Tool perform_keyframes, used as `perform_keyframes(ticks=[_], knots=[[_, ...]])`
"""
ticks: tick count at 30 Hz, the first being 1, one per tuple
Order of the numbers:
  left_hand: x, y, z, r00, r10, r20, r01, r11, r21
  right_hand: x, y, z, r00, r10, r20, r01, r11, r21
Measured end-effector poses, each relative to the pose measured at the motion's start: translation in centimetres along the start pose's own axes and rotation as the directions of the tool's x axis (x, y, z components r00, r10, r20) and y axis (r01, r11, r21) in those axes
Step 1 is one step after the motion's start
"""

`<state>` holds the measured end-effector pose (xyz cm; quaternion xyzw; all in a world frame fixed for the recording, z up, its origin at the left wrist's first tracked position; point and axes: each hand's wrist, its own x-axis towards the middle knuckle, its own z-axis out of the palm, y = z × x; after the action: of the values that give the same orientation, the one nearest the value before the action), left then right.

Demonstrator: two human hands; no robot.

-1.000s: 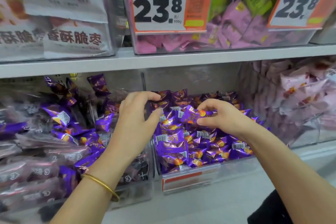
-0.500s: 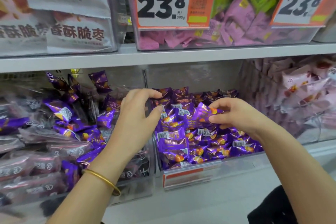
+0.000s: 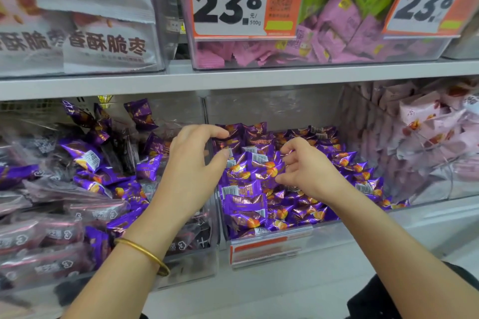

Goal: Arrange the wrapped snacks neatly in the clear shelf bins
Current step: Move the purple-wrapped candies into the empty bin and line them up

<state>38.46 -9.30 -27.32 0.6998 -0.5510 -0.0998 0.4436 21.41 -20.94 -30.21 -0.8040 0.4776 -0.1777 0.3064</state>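
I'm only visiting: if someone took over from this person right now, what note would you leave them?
Left hand: fingers loosely curved, holding nothing, over the wall between the left bin and middle bin.
Right hand: pinches a purple snack over the middle bin's pile.
Done: middle bin holds a fairly level pile of purple snacks.
Left: set this one down; stray purple snacks lie among dark packs in the left bin, probably to sort.
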Motion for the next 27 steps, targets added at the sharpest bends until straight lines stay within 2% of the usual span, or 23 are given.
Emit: perform_keyframes(ticks=[4, 9, 14, 17, 27], knots=[[0.0, 0.0, 0.0, 1.000, 0.009, 0.000, -0.009, 1.000, 0.005, -0.4, -0.2, 0.5, 0.999, 0.018, 0.051, -0.013, 0.995, -0.104], [-0.1, -0.1, -0.1, 1.000, 0.013, 0.006, -0.014, 1.000, 0.010, -0.3, 0.0, 0.7, 1.000, 0.016, -0.013, -0.017, 0.994, -0.111], [0.0, -0.2, 0.0, 0.999, 0.034, 0.002, -0.034, 0.999, 0.005, -0.4, -0.4, 0.9, 0.999, 0.001, 0.032, 0.004, 0.987, -0.162], [-0.1, 0.0, -0.5, 0.999, 0.032, -0.004, -0.032, 0.998, -0.057, -0.4, -0.3, 0.6, 1.000, 0.003, 0.019, -0.001, 0.989, -0.147], [-1.2, -1.1, -7.0, 0.982, -0.059, -0.182, 0.012, 0.969, -0.248, -0.8, -0.4, 0.2, 1.000, -0.027, -0.012, 0.025, 0.982, -0.186]])
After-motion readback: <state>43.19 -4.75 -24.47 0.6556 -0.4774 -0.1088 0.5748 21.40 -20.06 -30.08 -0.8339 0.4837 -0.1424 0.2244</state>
